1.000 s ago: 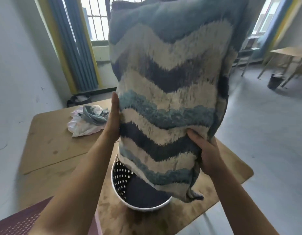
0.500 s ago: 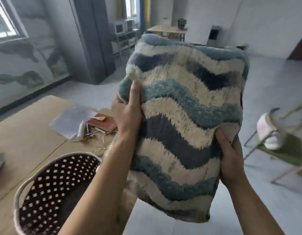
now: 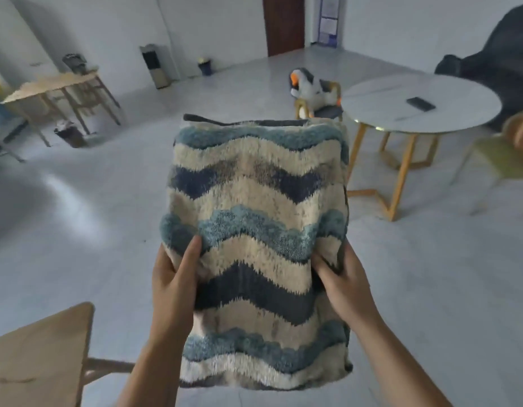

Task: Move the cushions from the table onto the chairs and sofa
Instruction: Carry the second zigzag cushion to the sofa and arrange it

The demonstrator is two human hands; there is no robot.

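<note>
The cushion [image 3: 259, 248] was a plump, shaggy rectangle with zigzag bands of cream, pale blue and navy, held upright in mid-air over the pale glossy floor [image 3: 78, 230]. The left hand [image 3: 173, 277] clasped its left edge, thumb pressed into the tufted front, and the right hand [image 3: 347, 284] gripped the right edge, so the fingers of both hands were closed on the cushion, denting its pile. A corner of the wooden bench [image 3: 40, 348] showed at lower left, well clear of the cushion. Beyond it stood a round white bench [image 3: 448, 118] on angular yellow-wood legs, with a flat dark phone-like slab [image 3: 420, 103] on top. Behind that, a plush toy [image 3: 310, 86] in white, grey and orange lay on a small chair [image 3: 327, 111]. A dark soft sofa [image 3: 501, 54] filled the far right. By the left wall stood a wooden table [image 3: 52, 83] with a dark bin [image 3: 69, 135] beneath; its contents were too blurred to tell.
</note>
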